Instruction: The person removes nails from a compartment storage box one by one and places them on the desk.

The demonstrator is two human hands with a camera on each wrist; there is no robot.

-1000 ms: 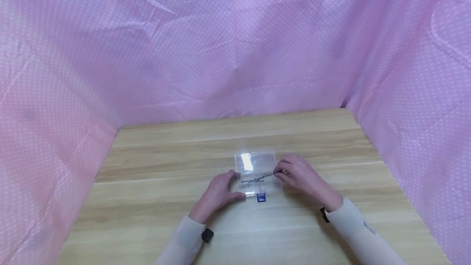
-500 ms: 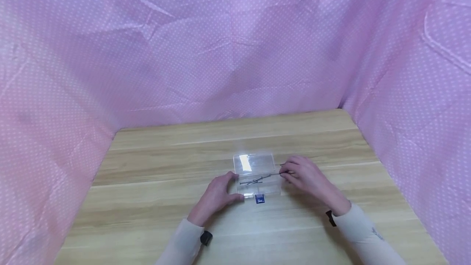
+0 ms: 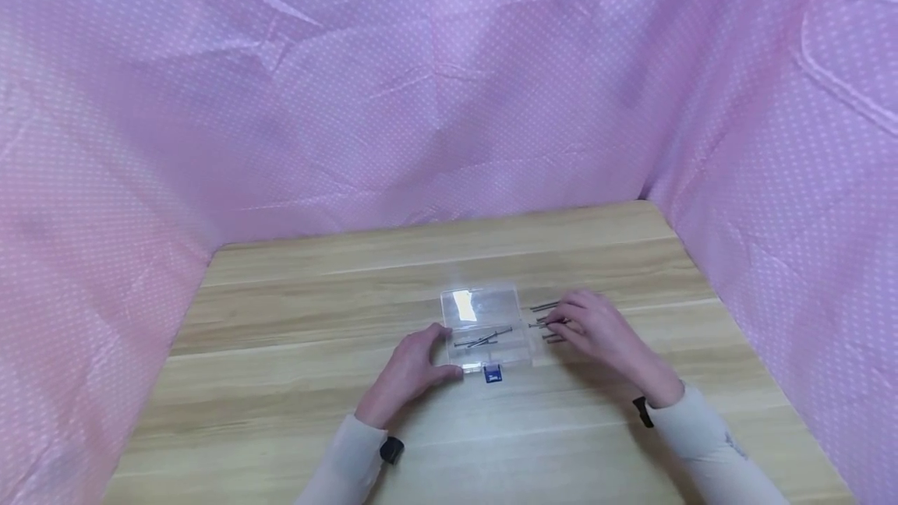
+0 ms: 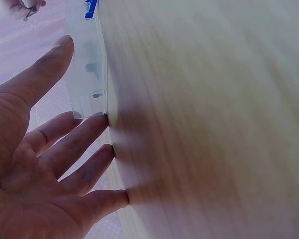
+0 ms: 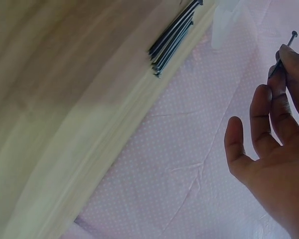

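Observation:
A clear plastic box [image 3: 515, 353] stands with its lid [image 3: 494, 306] folded back, several nails [image 3: 484, 338] lying inside. My left hand [image 3: 410, 365] holds its left end, the thumb at the front wall and fingertips at the corner; in the left wrist view the other fingers [image 4: 92, 169] reach the tabletop. To the right of the box, my right hand [image 3: 592, 326] pinches a nail [image 5: 292, 39] between thumb and fingers, its head sticking out. Beneath and beside that hand, loose nails [image 5: 172, 40] lie roughly side by side on the table.
A blue tag or latch [image 3: 493, 373] sits at the box's front edge. The wooden table [image 3: 316, 294] ends at pink dotted cloth [image 3: 421, 100] hanging behind and at both sides.
My right hand has moved right, away from the box, carrying a nail over the table. Nails lying there now show more fully. The left hand keeps its place at the box.

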